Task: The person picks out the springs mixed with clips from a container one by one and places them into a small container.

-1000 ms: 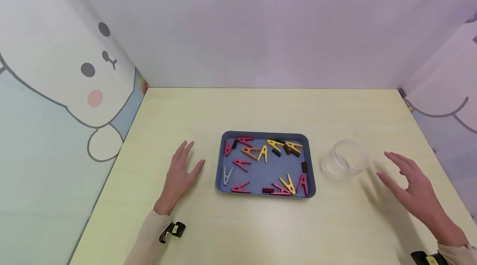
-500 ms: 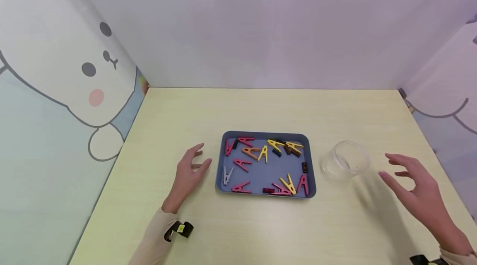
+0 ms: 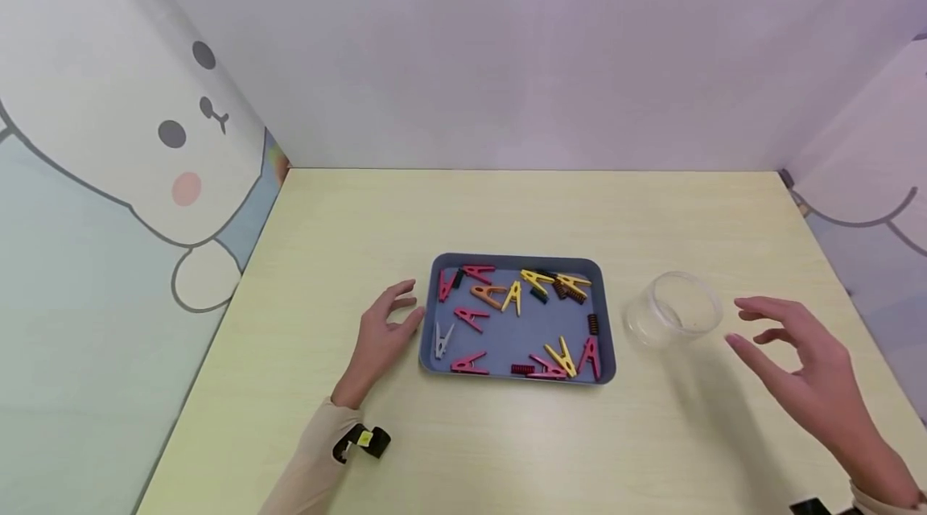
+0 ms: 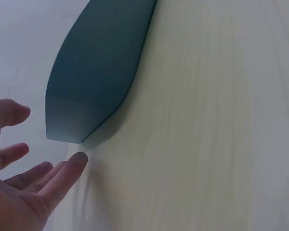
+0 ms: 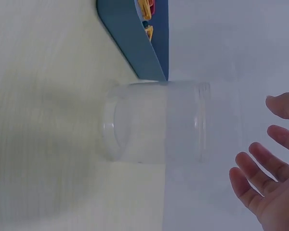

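Observation:
A blue-grey tray [image 3: 517, 330] lies mid-table in the head view, holding several small clips in pink, yellow, orange and grey, among them a grey clip [image 3: 442, 340] and an orange clip [image 3: 488, 295]. Dark coil-like pieces [image 3: 593, 324] lie among them. My left hand [image 3: 380, 342] is just left of the tray, fingers loosely bent, holding nothing; the left wrist view shows a small gap to the tray wall [image 4: 94, 72]. To the tray's right stands a clear plastic jar [image 3: 669, 314], upright with its mouth up. My right hand [image 3: 804, 370] hovers right of the jar, apart from it, fingers relaxed.
The pale wooden table [image 3: 507, 451] ends at the back against a whitish wall [image 3: 521, 56]. Side panels with cartoon animal drawings [image 3: 181, 137] flank it.
My left hand has moved right, up close to the tray's left side, its fingers bending a little. My right hand has shifted slightly left toward the jar. Tray and jar stay put.

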A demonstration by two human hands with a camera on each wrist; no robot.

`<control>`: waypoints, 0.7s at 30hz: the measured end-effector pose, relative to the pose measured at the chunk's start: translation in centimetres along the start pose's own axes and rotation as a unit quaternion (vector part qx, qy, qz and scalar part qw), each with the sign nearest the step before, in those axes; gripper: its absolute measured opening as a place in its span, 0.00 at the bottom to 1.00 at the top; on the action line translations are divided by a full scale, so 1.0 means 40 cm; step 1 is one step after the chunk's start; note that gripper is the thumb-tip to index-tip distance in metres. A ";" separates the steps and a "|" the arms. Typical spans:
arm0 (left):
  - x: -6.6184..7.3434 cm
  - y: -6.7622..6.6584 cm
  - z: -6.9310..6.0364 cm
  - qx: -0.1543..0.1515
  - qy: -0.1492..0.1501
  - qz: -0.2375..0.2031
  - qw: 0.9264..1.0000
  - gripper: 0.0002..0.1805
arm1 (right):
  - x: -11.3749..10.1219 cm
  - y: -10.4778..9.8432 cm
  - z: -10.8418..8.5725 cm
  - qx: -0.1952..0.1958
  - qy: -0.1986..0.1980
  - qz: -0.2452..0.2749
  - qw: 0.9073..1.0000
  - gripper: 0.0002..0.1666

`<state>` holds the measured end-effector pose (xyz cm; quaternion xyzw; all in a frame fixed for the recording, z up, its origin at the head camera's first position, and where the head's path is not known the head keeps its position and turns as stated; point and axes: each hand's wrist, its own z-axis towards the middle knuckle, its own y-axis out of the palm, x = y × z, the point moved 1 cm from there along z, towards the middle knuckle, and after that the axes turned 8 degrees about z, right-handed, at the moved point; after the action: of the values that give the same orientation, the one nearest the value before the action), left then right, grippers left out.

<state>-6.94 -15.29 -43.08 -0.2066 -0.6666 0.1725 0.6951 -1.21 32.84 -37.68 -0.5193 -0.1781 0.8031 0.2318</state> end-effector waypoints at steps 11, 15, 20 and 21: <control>0.002 0.021 0.007 -0.021 -0.001 -0.035 0.999 0.23 | -0.063 0.037 0.022 -0.029 -0.078 0.043 0.996 0.27; 0.001 0.027 0.008 -0.026 -0.008 -0.055 0.998 0.21 | -0.089 0.052 0.025 -0.054 -0.055 0.019 0.997 0.28; -0.003 0.031 0.005 -0.021 -0.014 -0.057 0.998 0.20 | -0.106 0.076 0.032 -0.080 -0.053 0.003 0.995 0.30; -0.006 0.031 0.005 -0.022 -0.014 -0.058 0.998 0.20 | -0.108 0.082 0.034 -0.083 -0.061 0.006 0.995 0.31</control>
<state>-7.11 -14.31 -43.91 -0.1805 -0.6906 0.1205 0.6899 -1.53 27.67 -35.63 -0.4875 -0.2549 0.8172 0.1719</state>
